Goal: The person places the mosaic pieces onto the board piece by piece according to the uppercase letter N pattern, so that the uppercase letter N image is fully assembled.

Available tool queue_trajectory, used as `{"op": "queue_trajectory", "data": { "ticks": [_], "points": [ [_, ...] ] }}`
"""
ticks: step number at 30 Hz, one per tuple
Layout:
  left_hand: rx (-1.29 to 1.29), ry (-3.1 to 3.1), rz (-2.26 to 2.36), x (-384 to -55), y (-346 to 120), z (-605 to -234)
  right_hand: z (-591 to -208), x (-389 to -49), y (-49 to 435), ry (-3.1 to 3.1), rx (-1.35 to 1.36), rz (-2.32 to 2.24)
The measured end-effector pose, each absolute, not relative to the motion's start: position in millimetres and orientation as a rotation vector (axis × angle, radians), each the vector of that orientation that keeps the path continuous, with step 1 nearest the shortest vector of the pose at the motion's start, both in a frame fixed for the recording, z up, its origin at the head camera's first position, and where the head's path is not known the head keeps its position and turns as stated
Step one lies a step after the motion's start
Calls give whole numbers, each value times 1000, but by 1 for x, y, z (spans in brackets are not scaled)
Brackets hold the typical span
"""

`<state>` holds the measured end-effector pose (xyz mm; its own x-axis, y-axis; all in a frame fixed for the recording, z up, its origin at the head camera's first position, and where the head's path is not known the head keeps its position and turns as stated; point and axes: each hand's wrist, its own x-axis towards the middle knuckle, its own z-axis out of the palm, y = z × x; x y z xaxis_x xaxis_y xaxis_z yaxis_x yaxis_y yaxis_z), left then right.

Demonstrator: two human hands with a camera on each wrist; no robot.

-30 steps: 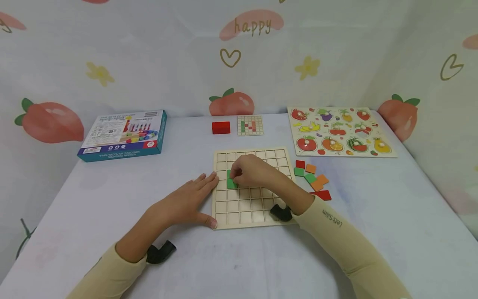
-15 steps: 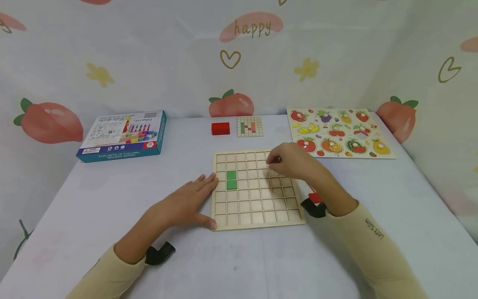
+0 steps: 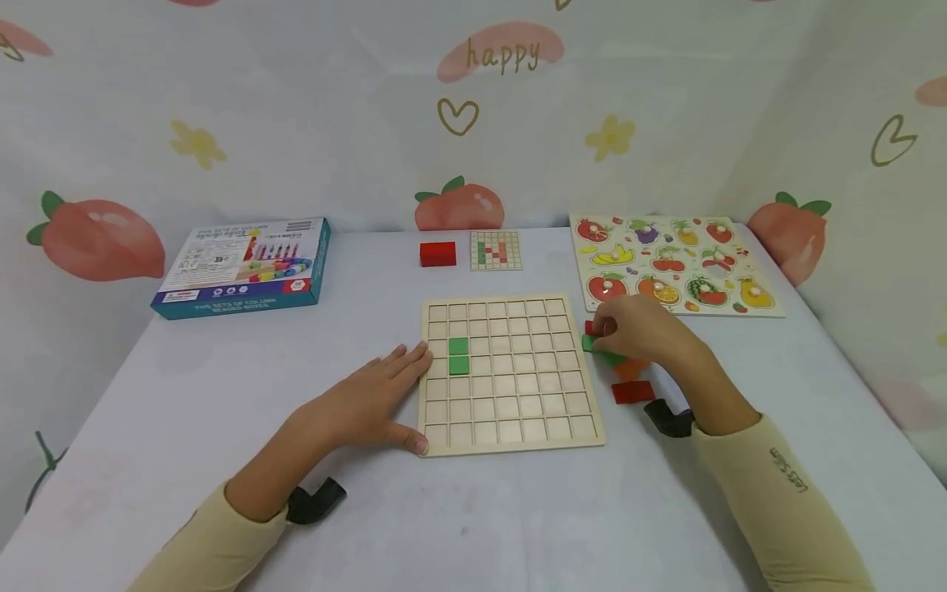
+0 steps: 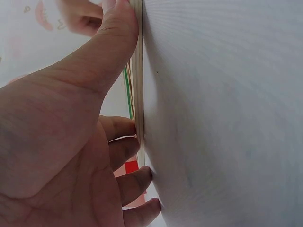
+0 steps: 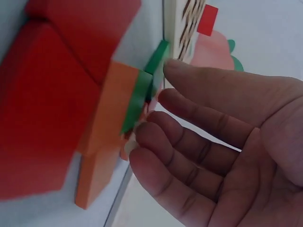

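Note:
A wooden grid board (image 3: 510,407) lies mid-table, with two green square tiles (image 3: 459,355) in adjoining cells near its left side. My left hand (image 3: 362,403) lies spread at the board's left edge; the left wrist view shows its thumb and fingers against the board's rim (image 4: 138,94). Right of the board, my right hand (image 3: 639,329) hovers over loose tiles and partly hides them. Seen from the right wrist, its thumb and fingers are apart, close to a green tile (image 5: 157,61). Orange tiles (image 5: 111,109) and red tiles (image 5: 52,104) lie nearer that camera.
Behind the board stand a red block (image 3: 438,254) and a small grid card (image 3: 496,250) with a coloured pattern. A boxed bead set (image 3: 240,267) is at the back left. A fruit knob puzzle (image 3: 673,263) lies at the back right, just beyond my right hand.
My right hand has left the green tiles on the board and moved right across it to the loose tiles. My left hand stays at the board's edge.

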<state>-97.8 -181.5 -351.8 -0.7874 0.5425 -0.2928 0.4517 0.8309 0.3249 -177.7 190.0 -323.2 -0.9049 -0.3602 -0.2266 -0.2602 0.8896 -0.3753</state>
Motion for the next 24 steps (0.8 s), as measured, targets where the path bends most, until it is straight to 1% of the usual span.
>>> {"op": "queue_trajectory", "data": {
  "ticks": [24],
  "points": [
    [725,2639,327,-97,-181,-353,-329,-182,190,2708,-513,-545]
  ]
}}
